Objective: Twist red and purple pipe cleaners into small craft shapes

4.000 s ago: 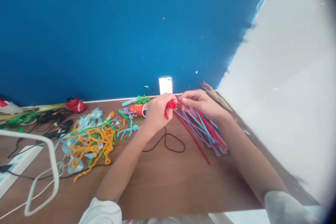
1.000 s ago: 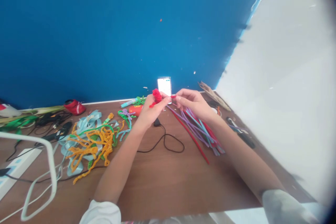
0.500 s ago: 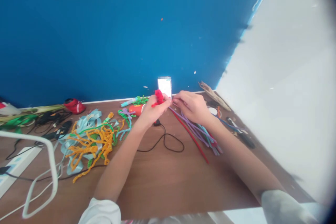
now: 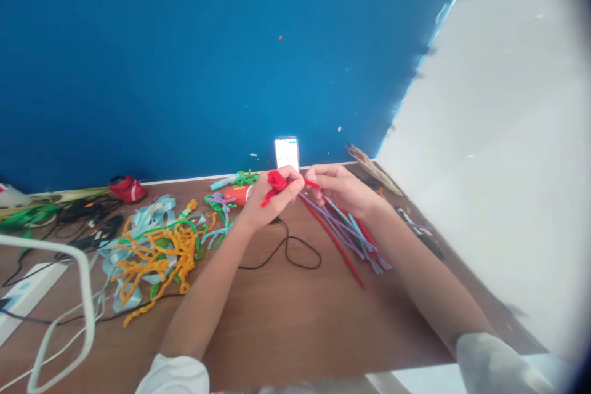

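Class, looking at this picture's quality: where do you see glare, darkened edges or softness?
In the head view, the phone screen glares almost white; also in the head view, a blurred dark curve edges the right side, and the red fuzzy piece looks soft.

Over a brown table (image 4: 286, 320), the left hand (image 4: 274, 204) holds a fuzzy red coil (image 4: 277, 180) — the right hand (image 4: 341, 189) pinches a red strand (image 4: 313, 184), possibly its tail — near a lit phone (image 4: 287, 151).

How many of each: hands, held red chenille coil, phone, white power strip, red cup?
Left hand and right hand: 2
Red chenille coil: 1
Phone: 1
White power strip: 1
Red cup: 1
Total: 6
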Tool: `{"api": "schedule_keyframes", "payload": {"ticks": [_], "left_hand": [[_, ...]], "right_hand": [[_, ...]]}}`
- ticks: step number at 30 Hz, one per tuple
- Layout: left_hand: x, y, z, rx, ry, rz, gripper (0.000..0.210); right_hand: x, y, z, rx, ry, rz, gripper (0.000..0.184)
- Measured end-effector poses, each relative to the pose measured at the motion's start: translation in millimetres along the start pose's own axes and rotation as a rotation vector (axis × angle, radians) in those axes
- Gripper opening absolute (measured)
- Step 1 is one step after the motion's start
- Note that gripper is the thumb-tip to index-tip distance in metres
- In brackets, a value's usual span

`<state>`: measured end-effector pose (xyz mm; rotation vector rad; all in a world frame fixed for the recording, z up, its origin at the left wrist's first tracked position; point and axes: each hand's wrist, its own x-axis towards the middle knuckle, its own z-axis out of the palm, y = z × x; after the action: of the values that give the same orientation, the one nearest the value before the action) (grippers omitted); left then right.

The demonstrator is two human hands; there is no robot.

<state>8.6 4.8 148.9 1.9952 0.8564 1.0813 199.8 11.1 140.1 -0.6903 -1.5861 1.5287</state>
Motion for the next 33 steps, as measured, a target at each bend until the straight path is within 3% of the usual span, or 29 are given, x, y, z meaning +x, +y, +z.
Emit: {"api": "schedule_keyframes", "payload": {"ticks": [4, 7, 10, 12, 14, 17, 19, 21, 23, 25, 28, 31, 33], "left_hand": [[4.5, -6.5, 8.4, -0.445, 0.098, -0.239, 0.025], [8.6, -14.2, 9.6, -0.631, 0.048, -0.385, 0.028], [9.6, -16.3, 9.6, -0.646, 0.005, -0.421, 0.028], [8.2, -14.6, 10.0, -0.513, 0.034, -0.339, 0.028], [5.9, -12.7, 10.2, -0.237, 0.09, -0.185, 0.026], [2.4, -14.4, 8.3, 0.285, 0.134, 0.085, 0.018], [1.1, -18.8, 5.8, 0.52, 0.091, 0.253, 0.014], [0.8, -22.4, 3.4, 0.642, 0.047, 0.338, 0.015], [1.2, -22.7, 2.3, 0.65, 0.066, 0.327, 0.015], [1.9, -19.8, 2.6, 0.553, 0.129, 0.227, 0.016], [3.3, -15.4, 4.8, 0.248, 0.16, -0.004, 0.023], [5.3, -16.7, 7.6, -0.069, 0.107, -0.168, 0.027], [6.6, -19.5, 8.8, -0.169, 0.09, -0.216, 0.028]], "right_hand": [[-1.8, -0.4, 3.4, -0.554, 0.275, -0.351, 0.018], [-2.7, -0.3, 2.7, -0.979, 0.284, -0.482, 0.019], [-1.8, 0.8, 2.6, -1.088, 0.263, -0.5, 0.017], [-0.6, 1.6, 4.0, -0.976, 0.265, -0.453, 0.019], [1.0, 2.3, 5.4, -0.708, 0.267, -0.35, 0.023], [4.1, 3.9, 4.9, -0.163, 0.222, -0.103, 0.029], [6.3, 5.4, 3.3, 0.091, 0.098, 0.111, 0.027], [7.8, 6.6, 2.7, 0.224, 0.029, 0.262, 0.028], [8.2, 7.0, 4.0, 0.202, 0.077, 0.224, 0.027], [7.1, 6.4, 5.3, 0.026, 0.166, 0.064, 0.024], [3.6, 4.5, 3.5, -0.491, 0.28, -0.245, 0.021], [0.7, 4.1, -1.7, -1.103, 0.267, -0.465, 0.013], [0.4, 5.1, -3.5, -1.363, 0.222, -0.522, 0.02]]}}
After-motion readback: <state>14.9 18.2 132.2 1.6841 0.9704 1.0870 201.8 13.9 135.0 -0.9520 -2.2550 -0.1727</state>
